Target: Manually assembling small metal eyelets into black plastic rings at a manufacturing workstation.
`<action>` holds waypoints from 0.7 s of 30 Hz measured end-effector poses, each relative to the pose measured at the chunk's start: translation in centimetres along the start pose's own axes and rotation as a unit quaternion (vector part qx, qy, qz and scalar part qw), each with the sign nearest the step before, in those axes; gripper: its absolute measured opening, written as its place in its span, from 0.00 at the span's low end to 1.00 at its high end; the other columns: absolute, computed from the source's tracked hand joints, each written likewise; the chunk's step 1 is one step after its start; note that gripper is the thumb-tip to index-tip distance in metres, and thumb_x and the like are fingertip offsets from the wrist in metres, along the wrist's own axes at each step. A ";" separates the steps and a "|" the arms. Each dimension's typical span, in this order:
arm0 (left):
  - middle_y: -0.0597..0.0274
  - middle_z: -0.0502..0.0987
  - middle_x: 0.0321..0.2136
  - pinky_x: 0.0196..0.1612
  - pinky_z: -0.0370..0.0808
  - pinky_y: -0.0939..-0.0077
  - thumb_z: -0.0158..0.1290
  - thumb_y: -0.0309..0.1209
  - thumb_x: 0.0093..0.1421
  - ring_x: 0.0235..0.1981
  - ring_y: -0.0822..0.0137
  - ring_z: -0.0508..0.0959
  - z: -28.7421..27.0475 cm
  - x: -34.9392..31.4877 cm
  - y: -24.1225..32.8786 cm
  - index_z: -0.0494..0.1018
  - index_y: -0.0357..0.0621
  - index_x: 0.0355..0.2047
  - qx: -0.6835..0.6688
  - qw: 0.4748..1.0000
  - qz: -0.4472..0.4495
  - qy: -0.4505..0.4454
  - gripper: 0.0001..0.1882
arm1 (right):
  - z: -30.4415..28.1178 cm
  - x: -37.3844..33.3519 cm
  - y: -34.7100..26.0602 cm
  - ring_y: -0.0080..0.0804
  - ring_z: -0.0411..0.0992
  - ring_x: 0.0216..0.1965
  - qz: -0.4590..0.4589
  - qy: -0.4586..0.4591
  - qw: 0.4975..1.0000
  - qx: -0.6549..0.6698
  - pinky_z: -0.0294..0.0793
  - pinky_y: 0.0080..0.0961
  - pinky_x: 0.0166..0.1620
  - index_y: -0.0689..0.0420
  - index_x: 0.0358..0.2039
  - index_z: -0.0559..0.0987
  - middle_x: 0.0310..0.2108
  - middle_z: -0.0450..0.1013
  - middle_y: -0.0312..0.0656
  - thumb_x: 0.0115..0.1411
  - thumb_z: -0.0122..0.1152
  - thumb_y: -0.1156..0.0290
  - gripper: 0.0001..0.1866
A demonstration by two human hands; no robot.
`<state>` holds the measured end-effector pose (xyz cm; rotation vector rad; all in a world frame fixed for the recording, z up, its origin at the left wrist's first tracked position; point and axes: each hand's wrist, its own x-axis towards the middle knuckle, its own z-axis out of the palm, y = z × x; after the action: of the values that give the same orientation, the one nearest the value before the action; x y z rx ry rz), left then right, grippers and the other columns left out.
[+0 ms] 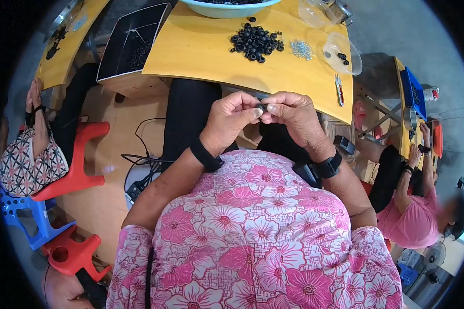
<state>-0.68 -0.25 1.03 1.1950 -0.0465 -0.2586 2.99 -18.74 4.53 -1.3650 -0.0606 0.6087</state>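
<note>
My left hand [233, 119] and my right hand [293, 116] meet in front of the table's near edge. Between their thumbs and fingertips they pinch a small black part [263, 107], mostly covered by the fingers. Beyond them, on the yellow table [196, 49], lies a loose pile of small black ring-shaped parts [256, 43]. To its right is a little heap of tiny silvery or clear pieces [300, 49]. A clear plastic dish [353, 61] with a few black parts stands farther right. Red-handled thread snips [340, 91] lie near the table's right edge.
A light-blue basin [232, 10] of black parts stands at the far edge. At the left is an open box [119, 76] with black parts inside. Cables [142, 159] lie on the floor near a red stool [80, 162]. People sit working on both sides.
</note>
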 end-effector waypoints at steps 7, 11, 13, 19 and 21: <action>0.67 0.77 0.30 0.36 0.73 0.86 0.56 0.22 0.58 0.31 0.80 0.75 0.1 0.0 -0.2 0.74 0.37 0.36 0.015 0.999 0.039 -0.007 0.06 | -1.3 0.6 0.9 0.28 0.76 0.34 0.069 -0.068 0.989 0.112 0.79 0.24 0.41 0.66 0.46 0.73 0.34 0.75 0.44 0.60 0.57 0.75 0.14; 0.68 0.76 0.29 0.34 0.72 0.86 0.58 0.21 0.54 0.30 0.80 0.74 0.0 0.1 -0.4 0.76 0.38 0.34 0.059 0.995 0.079 -0.005 0.07 | -1.6 0.9 0.9 0.27 0.76 0.35 0.100 -0.133 0.974 0.156 0.78 0.24 0.41 0.63 0.53 0.68 0.37 0.73 0.40 0.59 0.61 0.71 0.22; 0.68 0.75 0.29 0.34 0.72 0.86 0.58 0.21 0.54 0.29 0.80 0.73 -0.2 0.3 -0.8 0.76 0.38 0.34 0.078 0.991 0.107 -0.004 0.07 | -1.2 0.7 0.4 0.27 0.76 0.36 0.104 -0.140 0.973 0.152 0.78 0.24 0.42 0.62 0.53 0.68 0.39 0.73 0.39 0.58 0.61 0.71 0.24; 0.68 0.71 0.30 0.33 0.71 0.86 0.59 0.21 0.52 0.29 0.79 0.72 -0.1 0.3 -0.5 0.77 0.38 0.34 0.120 0.985 0.122 -0.008 0.07 | -1.2 0.5 0.6 0.25 0.75 0.37 0.086 -0.146 0.972 0.160 0.75 0.21 0.43 0.61 0.54 0.67 0.40 0.72 0.38 0.56 0.63 0.70 0.27; 0.68 0.71 0.30 0.33 0.72 0.86 0.59 0.21 0.52 0.29 0.79 0.73 0.1 0.3 -0.2 0.77 0.38 0.34 0.137 0.983 0.119 -0.005 0.08 | -1.3 0.5 0.8 0.24 0.75 0.36 0.080 -0.135 0.975 0.160 0.75 0.20 0.42 0.61 0.54 0.67 0.40 0.72 0.38 0.56 0.64 0.70 0.27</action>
<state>-0.46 -0.45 0.80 1.4482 -0.2391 -0.0473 3.64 -19.63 3.33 -0.9749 -0.0684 0.8963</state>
